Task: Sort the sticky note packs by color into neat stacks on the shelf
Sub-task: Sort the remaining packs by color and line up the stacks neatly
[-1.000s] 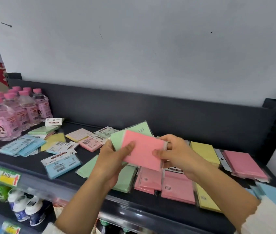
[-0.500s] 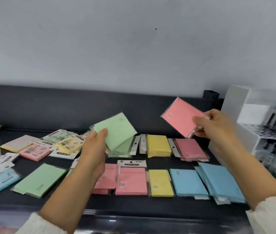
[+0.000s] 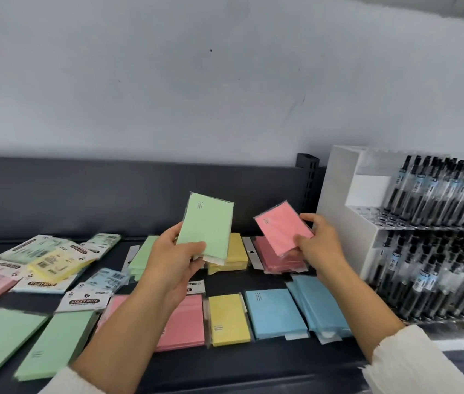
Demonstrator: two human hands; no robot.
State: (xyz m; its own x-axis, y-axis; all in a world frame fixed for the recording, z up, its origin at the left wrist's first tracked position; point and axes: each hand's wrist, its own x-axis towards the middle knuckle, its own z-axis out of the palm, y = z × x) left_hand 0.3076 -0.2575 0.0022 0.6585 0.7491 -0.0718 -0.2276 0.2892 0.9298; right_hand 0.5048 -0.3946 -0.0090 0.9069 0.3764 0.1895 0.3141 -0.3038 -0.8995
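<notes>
The left hand (image 3: 172,261) pinches a pale green plastic-wrapped sticky note pack (image 3: 206,223), thumb across its lower edge, upright above the dark shelf (image 3: 225,365). At its 3 o'clock, the right hand (image 3: 320,245) grips a tilted pink wrapped pack (image 3: 282,227) over the pink stack (image 3: 279,264) at the shelf's 1 o'clock.

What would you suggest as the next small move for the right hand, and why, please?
Probably lower the pink pack onto the pink stack at the back of the shelf. The right hand grips it tilted just over that stack, so the matching colour lies directly beneath. The left hand holds a green pack.
</notes>
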